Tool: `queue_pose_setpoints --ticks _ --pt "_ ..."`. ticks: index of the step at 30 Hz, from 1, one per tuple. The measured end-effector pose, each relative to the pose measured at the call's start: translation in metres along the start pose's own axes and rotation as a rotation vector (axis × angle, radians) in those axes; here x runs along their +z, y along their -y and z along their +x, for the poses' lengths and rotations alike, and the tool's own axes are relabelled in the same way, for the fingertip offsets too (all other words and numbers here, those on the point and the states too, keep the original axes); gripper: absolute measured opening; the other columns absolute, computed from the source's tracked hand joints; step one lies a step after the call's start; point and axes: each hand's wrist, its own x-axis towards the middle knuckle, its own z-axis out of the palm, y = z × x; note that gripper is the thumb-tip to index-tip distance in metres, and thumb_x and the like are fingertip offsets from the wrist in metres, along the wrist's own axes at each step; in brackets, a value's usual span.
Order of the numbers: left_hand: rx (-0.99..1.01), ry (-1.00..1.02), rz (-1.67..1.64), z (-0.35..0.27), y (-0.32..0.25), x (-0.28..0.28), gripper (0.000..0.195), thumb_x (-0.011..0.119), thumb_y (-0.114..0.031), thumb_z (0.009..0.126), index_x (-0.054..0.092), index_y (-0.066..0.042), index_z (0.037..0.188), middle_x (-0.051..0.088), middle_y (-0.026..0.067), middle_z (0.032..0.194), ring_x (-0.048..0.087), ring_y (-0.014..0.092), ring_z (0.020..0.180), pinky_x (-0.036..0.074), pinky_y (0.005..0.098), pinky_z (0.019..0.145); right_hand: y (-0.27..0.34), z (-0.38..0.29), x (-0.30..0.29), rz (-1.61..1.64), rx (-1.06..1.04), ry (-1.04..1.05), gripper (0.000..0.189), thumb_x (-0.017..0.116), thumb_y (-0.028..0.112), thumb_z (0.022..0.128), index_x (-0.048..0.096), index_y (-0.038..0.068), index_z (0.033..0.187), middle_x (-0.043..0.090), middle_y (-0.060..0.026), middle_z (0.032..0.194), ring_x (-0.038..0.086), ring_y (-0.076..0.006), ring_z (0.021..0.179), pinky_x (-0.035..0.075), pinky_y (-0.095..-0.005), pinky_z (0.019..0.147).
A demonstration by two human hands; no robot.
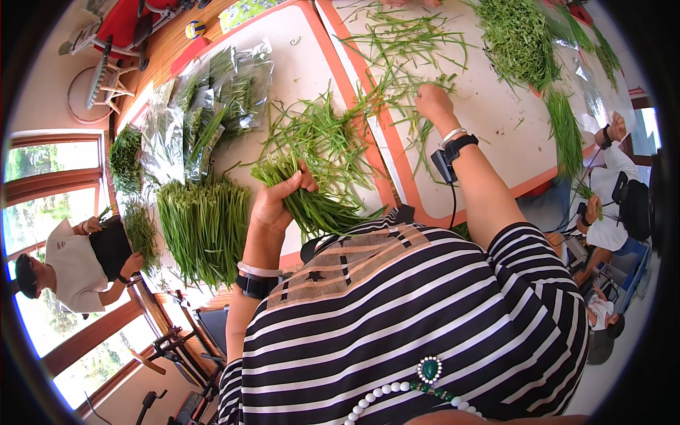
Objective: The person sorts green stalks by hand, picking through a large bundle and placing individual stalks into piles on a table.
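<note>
My left hand (279, 197) is closed around a bunch of chive-like green stalks (324, 210), its cut ends pointing up and left and its leaves trailing towards my striped shirt. My right hand (436, 105) is over the table, fingers curled, next to loose stalks (409, 87); whether it pinches any is hidden. A heap of loose stalks (326, 135) lies just beyond my left hand. To its left stands a large stack of stalks (204, 228) with its trimmed ends up. Clear plastic bags of greens (228, 90) lie behind that stack.
Two orange-edged tables (340, 48) meet with a gap between them. At the far right are a big pile of greens (518, 42) and a long bunch (564, 130). One person (74, 265) handles greens on the left; another (611, 196) is on the right. A cable (453, 207) hangs from my right wrist.
</note>
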Motion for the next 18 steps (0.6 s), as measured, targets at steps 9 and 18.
queue_pose_setpoints --ticks 9,18 --pt "-0.201 -0.073 -0.083 0.03 0.006 0.002 0.02 0.065 -0.018 0.086 0.056 -0.003 0.096 0.049 0.0023 0.075 0.05 0.017 0.074 0.044 0.0323 0.075 -0.006 -0.089 -0.05 1.007 0.177 0.455 0.011 0.065 0.01 0.082 0.059 0.004 0.089 0.055 0.0021 0.065 0.051 -0.0052 0.054 0.034 -0.0199 0.043" --pt "-0.251 0.001 -0.053 0.048 0.006 0.023 0.018 0.063 -0.011 0.087 0.056 0.0 0.099 0.052 0.0045 0.075 0.051 0.018 0.072 0.045 0.0297 0.072 -0.024 -0.128 -0.069 1.344 0.198 0.416 0.025 0.063 0.007 0.086 0.059 0.001 0.109 0.055 0.0036 0.078 0.046 -0.0043 0.063 0.041 -0.0185 0.057"
